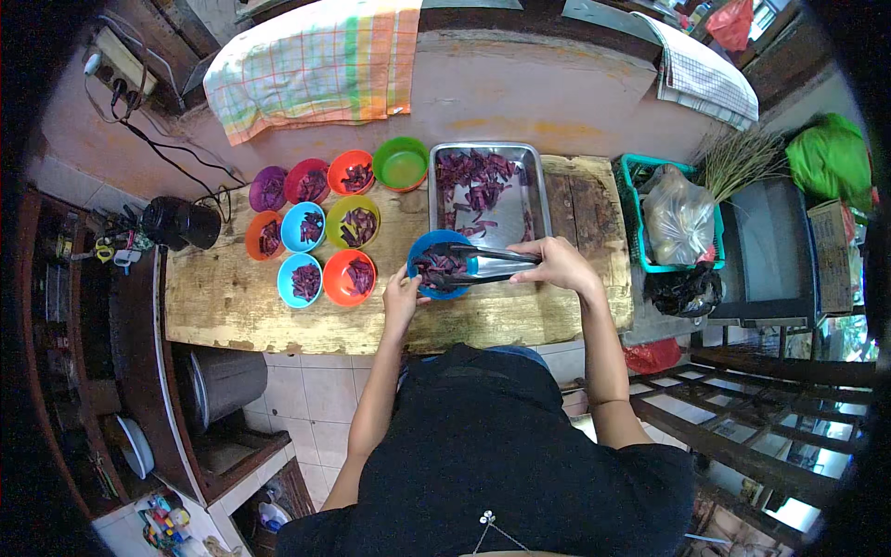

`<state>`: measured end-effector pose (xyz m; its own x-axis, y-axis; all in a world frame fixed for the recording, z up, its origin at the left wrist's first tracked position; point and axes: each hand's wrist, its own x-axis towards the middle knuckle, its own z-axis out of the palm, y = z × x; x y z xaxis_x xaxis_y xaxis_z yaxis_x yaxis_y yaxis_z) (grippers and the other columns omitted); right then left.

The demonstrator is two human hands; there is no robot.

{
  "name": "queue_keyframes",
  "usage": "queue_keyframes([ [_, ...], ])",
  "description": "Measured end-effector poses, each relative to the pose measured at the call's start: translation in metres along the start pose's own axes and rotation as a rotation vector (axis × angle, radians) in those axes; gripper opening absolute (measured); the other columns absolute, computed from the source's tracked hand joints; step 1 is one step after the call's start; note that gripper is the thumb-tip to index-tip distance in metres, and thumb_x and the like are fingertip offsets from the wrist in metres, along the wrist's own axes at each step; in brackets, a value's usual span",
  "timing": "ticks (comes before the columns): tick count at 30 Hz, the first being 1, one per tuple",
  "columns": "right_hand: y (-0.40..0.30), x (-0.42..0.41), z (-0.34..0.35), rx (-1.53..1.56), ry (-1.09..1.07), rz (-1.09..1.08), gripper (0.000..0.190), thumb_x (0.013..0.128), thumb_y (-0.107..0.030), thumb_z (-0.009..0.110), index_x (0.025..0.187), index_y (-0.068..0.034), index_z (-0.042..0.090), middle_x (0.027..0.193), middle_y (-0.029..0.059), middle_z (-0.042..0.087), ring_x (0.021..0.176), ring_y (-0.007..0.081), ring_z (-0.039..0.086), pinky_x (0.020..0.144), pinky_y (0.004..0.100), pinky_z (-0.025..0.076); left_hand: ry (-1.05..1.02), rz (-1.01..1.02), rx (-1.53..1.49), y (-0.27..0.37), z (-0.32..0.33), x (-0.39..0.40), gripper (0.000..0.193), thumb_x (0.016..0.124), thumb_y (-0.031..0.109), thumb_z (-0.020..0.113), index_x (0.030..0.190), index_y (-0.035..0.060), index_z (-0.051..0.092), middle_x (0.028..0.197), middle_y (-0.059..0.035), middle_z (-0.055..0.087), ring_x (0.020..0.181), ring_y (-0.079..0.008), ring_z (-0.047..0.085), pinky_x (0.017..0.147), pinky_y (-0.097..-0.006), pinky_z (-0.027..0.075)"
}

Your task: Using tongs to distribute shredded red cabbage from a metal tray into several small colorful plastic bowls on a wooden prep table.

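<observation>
My left hand (404, 298) grips the near left rim of a blue bowl (423, 244), which holds cut purple strips (437, 264), perhaps a vegetable. Dark-tipped tongs (495, 255) are in my right hand (553, 263), with their tips inside the bowl at the strips. Behind the bowl lies a rectangular metal tray (511, 209) with more purple pieces (480, 181), mostly along its far side. To the left, several coloured bowls hold similar strips, among them a light blue bowl (284, 292), a red-orange bowl (334, 296) and a yellow-green bowl (335, 230). A green bowl (402, 167) beside the tray shows no strips.
All this stands on a worn wooden table (223, 313) against a wall. At the left end are a black appliance (182, 221) and cables. A teal basket (633, 237) with a filled plastic bag (679, 216) stands right. Checked cloths (313, 66) hang above.
</observation>
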<state>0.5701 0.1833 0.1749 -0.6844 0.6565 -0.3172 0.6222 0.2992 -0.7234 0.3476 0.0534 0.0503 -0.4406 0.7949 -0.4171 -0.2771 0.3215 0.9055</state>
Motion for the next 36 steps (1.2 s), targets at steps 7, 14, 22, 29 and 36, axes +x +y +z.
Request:
queue_keyframes([
  [7, 0.029, 0.001, -0.009, 0.062, 0.224, 0.031, 0.051, 0.055, -0.029, 0.068, 0.096, -0.003, 0.054, 0.089, 0.0156, 0.056, 0.077, 0.0224, 0.057, 0.073, 0.0296, 0.042, 0.027, -0.02, -0.033, 0.001, -0.005, -0.002, 0.038, 0.075, 0.006, 0.048, 0.112, 0.0029, 0.038, 0.085, -0.0093, 0.053, 0.064, -0.0141, 0.056, 0.046, -0.0247, 0.05],
  [14, 0.075, 0.007, -0.012, 0.07, 0.224, 0.251, 0.048, 0.055, -0.03, 0.068, 0.093, -0.003, 0.056, 0.072, 0.0122, 0.059, 0.067, 0.0184, 0.057, 0.065, 0.0286, 0.042, 0.067, -0.004, -0.047, -0.004, -0.029, 0.002, 0.035, 0.075, 0.008, 0.048, 0.11, 0.0032, 0.04, 0.092, -0.0095, 0.051, 0.066, -0.0155, 0.055, 0.047, -0.0249, 0.05],
  [22, 0.108, 0.034, 0.016, 0.181, 0.079, 0.242, 0.055, 0.059, -0.027, 0.067, 0.104, 0.0, 0.048, 0.102, 0.0136, 0.051, 0.092, 0.0205, 0.049, 0.08, 0.0278, 0.036, 0.121, -0.007, -0.038, 0.01, -0.037, -0.003, 0.03, 0.076, 0.009, 0.046, 0.106, 0.0036, 0.044, 0.086, -0.0058, 0.052, 0.065, -0.013, 0.054, 0.048, -0.024, 0.049],
  [29, 0.116, 0.057, 0.029, 0.17, -0.061, 0.128, 0.06, 0.056, -0.026, 0.07, 0.106, -0.001, 0.047, 0.099, 0.0133, 0.052, 0.092, 0.0185, 0.049, 0.08, 0.0269, 0.036, 0.133, -0.005, -0.023, 0.016, -0.036, -0.006, 0.03, 0.075, 0.009, 0.046, 0.105, 0.0039, 0.045, 0.08, -0.0035, 0.052, 0.057, -0.009, 0.051, 0.046, -0.0209, 0.047],
  [36, 0.099, 0.064, 0.017, 0.017, -0.141, 0.02, 0.058, 0.057, -0.025, 0.069, 0.107, -0.006, 0.047, 0.093, 0.0104, 0.055, 0.081, 0.0168, 0.052, 0.074, 0.0266, 0.041, 0.142, -0.005, -0.083, 0.009, -0.038, -0.005, 0.031, 0.075, 0.009, 0.047, 0.106, 0.0035, 0.044, 0.079, -0.0036, 0.052, 0.054, -0.0084, 0.05, 0.046, -0.0207, 0.047],
])
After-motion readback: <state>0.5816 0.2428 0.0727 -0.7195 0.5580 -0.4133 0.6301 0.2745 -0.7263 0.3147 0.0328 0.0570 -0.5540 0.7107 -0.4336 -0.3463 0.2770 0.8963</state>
